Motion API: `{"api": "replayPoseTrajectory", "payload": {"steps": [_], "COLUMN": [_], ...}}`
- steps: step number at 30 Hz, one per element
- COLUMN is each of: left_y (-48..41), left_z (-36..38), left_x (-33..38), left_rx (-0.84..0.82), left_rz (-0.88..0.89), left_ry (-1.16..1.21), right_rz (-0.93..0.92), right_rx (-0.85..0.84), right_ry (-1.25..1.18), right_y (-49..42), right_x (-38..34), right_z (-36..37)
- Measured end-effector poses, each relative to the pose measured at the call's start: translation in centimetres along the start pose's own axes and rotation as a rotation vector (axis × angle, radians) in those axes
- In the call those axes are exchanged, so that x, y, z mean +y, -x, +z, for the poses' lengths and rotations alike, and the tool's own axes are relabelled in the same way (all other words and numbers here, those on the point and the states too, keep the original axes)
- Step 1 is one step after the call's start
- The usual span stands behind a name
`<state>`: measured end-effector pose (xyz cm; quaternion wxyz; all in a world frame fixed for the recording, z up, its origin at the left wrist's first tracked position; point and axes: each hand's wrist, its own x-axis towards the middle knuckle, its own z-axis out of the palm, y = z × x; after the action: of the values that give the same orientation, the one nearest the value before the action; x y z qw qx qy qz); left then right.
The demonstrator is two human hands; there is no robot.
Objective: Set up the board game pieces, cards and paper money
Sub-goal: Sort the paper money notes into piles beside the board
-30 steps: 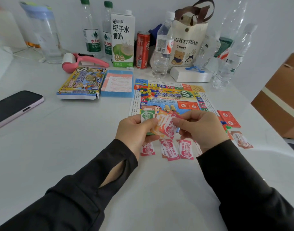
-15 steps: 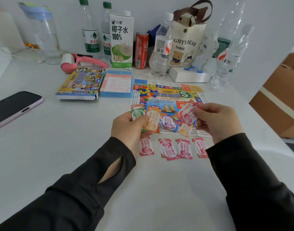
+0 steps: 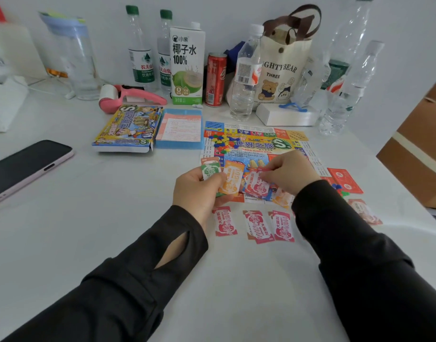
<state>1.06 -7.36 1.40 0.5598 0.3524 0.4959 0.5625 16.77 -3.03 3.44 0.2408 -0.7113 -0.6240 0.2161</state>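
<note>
Lengthwise toward the board point(image 3: 251, 141), pink notes point(image 3: 257, 227)

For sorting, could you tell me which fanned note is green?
The leftmost note, in the left hand; beside it an orange note, then pink notes.

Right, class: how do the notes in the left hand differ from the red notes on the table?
The held notes include green and orange; the table notes are all red. The held notes overlap in the left hand; the table notes lie flat, side by side. Both are paper money.
</note>
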Motion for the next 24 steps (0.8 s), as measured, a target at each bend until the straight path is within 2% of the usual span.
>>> {"api": "replayPoseTrajectory", "payload": {"steps": [5,8,11,12,15,24], "left_y": [0.1,0.1,0.1,0.2,0.3,1.2], "left_z": [0.0,0.1,0.1,0.1,0.0,-0.1], "left_x": [0.0,0.1,0.3,0.4,0.4,1.0], "left_rx": [-0.025,-0.033,-0.049,-0.052,-0.067,-0.227], "left_rz": [-0.008,-0.023,-0.042,-0.043,-0.036,-0.170], "left_ry": [-0.009,-0.012,-0.007,-0.012,-0.031,0.032], "right_rz": [-0.052,-0.149,-0.158,-0.156,-0.159,-0.009], "right_rx": [0.133,0.259,0.138,0.089,0.002,-0.152], "right_ry": [0.261,0.113,-0.256,-0.308,-0.317,-0.654], "right_y": [0.0,0.9,2.4,3.1,4.2,4.6], "right_x": [0.6,-0.1,-1.3,-1.6,-1.7,-0.4], "right_z": [1.3,0.7,-0.2,-0.4,-0.3,-0.4]}}
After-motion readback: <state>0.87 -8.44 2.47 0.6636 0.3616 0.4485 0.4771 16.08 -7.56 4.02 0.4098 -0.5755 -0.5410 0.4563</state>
